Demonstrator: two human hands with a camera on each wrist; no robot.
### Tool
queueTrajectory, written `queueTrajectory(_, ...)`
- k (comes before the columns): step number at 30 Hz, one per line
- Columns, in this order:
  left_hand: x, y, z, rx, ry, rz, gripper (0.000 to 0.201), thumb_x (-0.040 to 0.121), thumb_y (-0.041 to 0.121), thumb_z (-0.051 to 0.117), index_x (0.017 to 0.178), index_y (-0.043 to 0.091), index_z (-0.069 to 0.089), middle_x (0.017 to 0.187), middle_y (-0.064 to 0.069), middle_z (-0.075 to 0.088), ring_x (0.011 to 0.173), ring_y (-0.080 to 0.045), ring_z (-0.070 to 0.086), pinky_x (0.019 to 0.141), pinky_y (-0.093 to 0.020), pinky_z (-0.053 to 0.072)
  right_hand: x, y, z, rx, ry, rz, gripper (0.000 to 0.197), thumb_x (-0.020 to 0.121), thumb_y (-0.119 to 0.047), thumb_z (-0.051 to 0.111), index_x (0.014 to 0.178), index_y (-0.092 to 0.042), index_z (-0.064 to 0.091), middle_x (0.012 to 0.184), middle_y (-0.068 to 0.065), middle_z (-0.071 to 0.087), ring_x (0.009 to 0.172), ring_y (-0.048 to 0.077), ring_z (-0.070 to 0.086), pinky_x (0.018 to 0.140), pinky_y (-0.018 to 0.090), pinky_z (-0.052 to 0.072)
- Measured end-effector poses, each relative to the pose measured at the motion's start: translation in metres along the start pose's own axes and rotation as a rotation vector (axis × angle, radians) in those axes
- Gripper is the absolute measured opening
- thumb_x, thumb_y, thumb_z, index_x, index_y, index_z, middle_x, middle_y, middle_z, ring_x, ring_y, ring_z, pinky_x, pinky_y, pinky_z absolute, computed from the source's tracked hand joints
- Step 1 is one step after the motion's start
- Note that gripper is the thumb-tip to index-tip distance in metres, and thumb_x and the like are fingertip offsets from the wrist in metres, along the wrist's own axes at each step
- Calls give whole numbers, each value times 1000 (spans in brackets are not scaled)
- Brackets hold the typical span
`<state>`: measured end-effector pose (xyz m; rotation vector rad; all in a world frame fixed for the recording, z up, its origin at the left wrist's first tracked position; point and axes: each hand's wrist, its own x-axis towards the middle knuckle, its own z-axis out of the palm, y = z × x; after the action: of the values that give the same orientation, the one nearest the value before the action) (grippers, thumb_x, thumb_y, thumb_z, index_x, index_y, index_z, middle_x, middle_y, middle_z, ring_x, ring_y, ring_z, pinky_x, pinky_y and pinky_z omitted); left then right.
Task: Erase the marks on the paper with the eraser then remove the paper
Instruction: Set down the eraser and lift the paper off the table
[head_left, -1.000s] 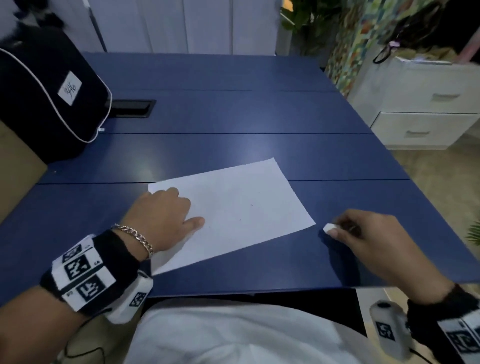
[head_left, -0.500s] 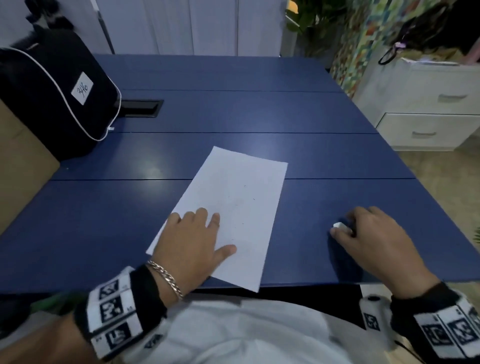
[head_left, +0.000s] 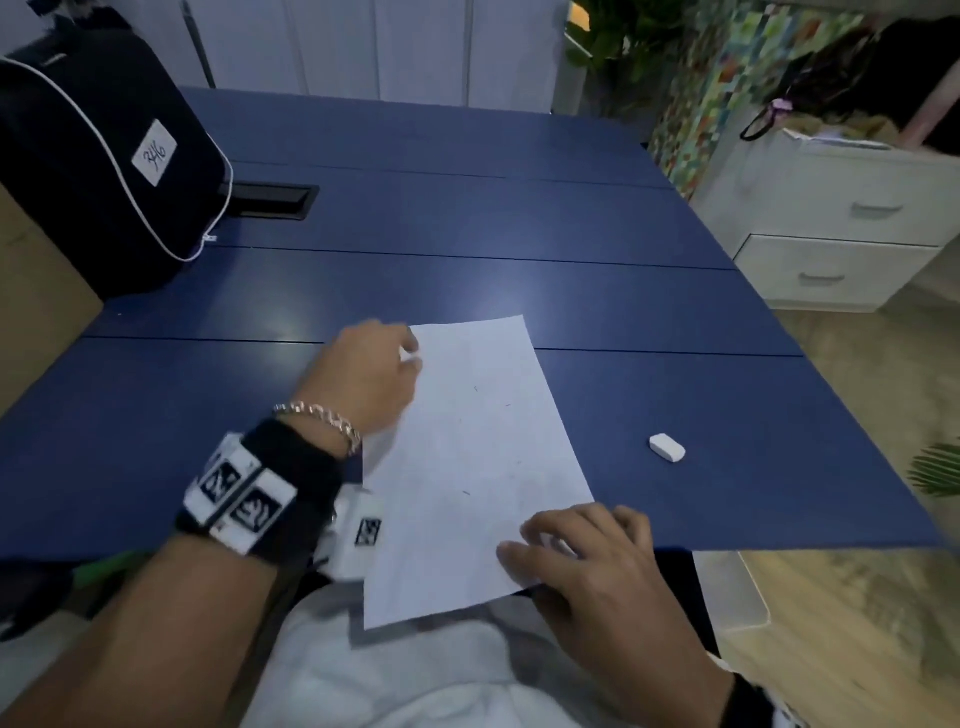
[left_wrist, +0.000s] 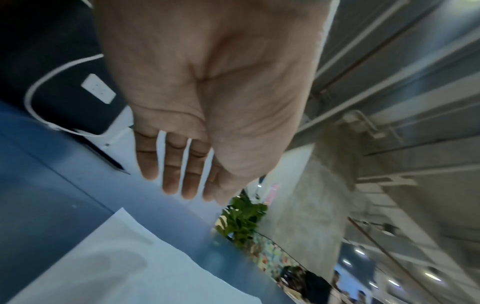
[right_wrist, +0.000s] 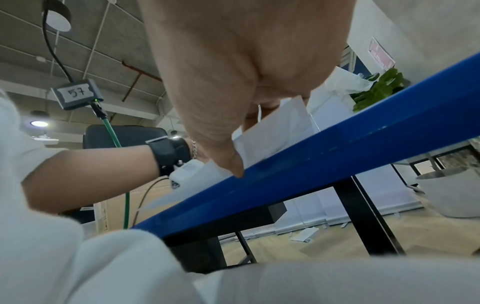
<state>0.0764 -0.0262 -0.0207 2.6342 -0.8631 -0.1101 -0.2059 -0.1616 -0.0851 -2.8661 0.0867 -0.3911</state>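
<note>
My right hand (head_left: 597, 561) is at the near edge of the blue table (head_left: 675, 322), gripping the near right corner of the sheet of paper (head_left: 467, 467). From the head view my fingers (head_left: 540, 530) lie curled on top of the sheet, and in the right wrist view my thumb (right_wrist: 221, 148) points down against the table's front edge with the paper (right_wrist: 272, 131) caught between thumb and fingers. The sheet lies lengthwise away from me, and its near end sticks out past the near edge, over my lap.

My left hand (head_left: 363, 374) is over the far left corner of the paper. In the left wrist view its fingers (left_wrist: 171, 164) are straight and close together, the palm bare, holding nothing, and it hovers above the table with the paper (left_wrist: 116, 263) below it. Whether the fingertips touch the sheet I cannot tell.

The white eraser (head_left: 667, 447) lies by itself on the table, to the right of the paper and apart from it, nearer the near edge than the far one. A few faint marks show on the sheet.

A black backpack (head_left: 93, 156) with white piping stands at the far left corner of the table.
</note>
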Motion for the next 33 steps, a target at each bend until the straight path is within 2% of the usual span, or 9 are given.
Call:
queueTrajectory(4, 43, -19, -6, -78, 55, -17, 39, 98, 33, 63, 134, 19, 63, 134, -6, 62, 124, -29, 59, 105, -38, 45, -17, 3, -3, 62, 44, -38, 32, 83, -20, 79, 105, -43, 74, 96, -14, 54, 90, 10, 58, 89, 37, 34)
queueTrajectory(8, 64, -10, 6, 63, -245, -38, 64, 89, 45, 75, 142, 16, 54, 142, -8, 56, 126, -32, 57, 105, -40, 47, -35, 8, -7, 68, 25, -65, 32, 86, -23, 79, 111, -44, 76, 94, -14, 54, 88, 9, 58, 88, 37, 34)
queueTrajectory(15, 56, -1, 8, 171, -369, -111, 68, 75, 48, 85, 126, 20, 51, 120, -5, 60, 107, -34, 62, 97, -50, 53, -59, 14, -20, 14, 37, 4, 30, 85, -23, 74, 106, -44, 78, 95, -15, 54, 90, 10, 58, 88, 45, 40)
queueTrajectory(22, 25, -9, 14, 67, -309, -112, 46, 80, 38, 86, 113, 21, 59, 112, 0, 62, 97, -27, 60, 80, -33, 47, -70, 28, -23, 61, 81, 48, 39, 77, -13, 73, 102, -43, 80, 95, -18, 55, 92, 9, 60, 93, 43, 37)
queueTrajectory(25, 7, -14, 5, 0, -386, -158, 37, 74, 49, 83, 93, 22, 66, 100, 0, 70, 88, -26, 66, 83, -38, 55, -75, 35, -24, 114, 122, 50, 40, 76, -9, 76, 98, -41, 81, 97, -19, 56, 94, 8, 61, 96, 40, 33)
queueTrajectory(27, -7, -15, -6, -4, -424, -172, 41, 68, 59, 76, 84, 23, 65, 92, -1, 70, 82, -24, 64, 81, -37, 55, -78, 40, -28, 124, 168, 58, 36, 77, -10, 78, 97, -39, 83, 101, -16, 58, 98, 10, 61, 97, 44, 35)
queueTrajectory(30, -37, -17, -23, -84, -412, -186, 45, 67, 60, 70, 92, 23, 70, 97, 0, 74, 89, -27, 70, 89, -45, 57, -84, 53, -38, 144, 251, 102, 22, 84, -19, 79, 99, -34, 86, 122, -5, 64, 121, 26, 59, 100, 56, 41)
queueTrajectory(31, -50, -16, -26, -198, -429, -197, 42, 72, 54, 71, 98, 21, 72, 100, -4, 76, 92, -32, 72, 91, -49, 58, -86, 58, -43, 170, 265, 132, 18, 87, -22, 78, 100, -33, 86, 134, -2, 64, 132, 30, 54, 105, 58, 41)
queueTrajectory(33, -77, -16, -24, -574, -519, -249, 23, 92, 20, 70, 113, 10, 71, 107, -15, 78, 95, -40, 75, 86, -51, 61, -91, 70, -52, 287, 265, 226, 15, 90, -23, 79, 102, -30, 86, 155, -2, 54, 146, 29, 45, 116, 52, 40)
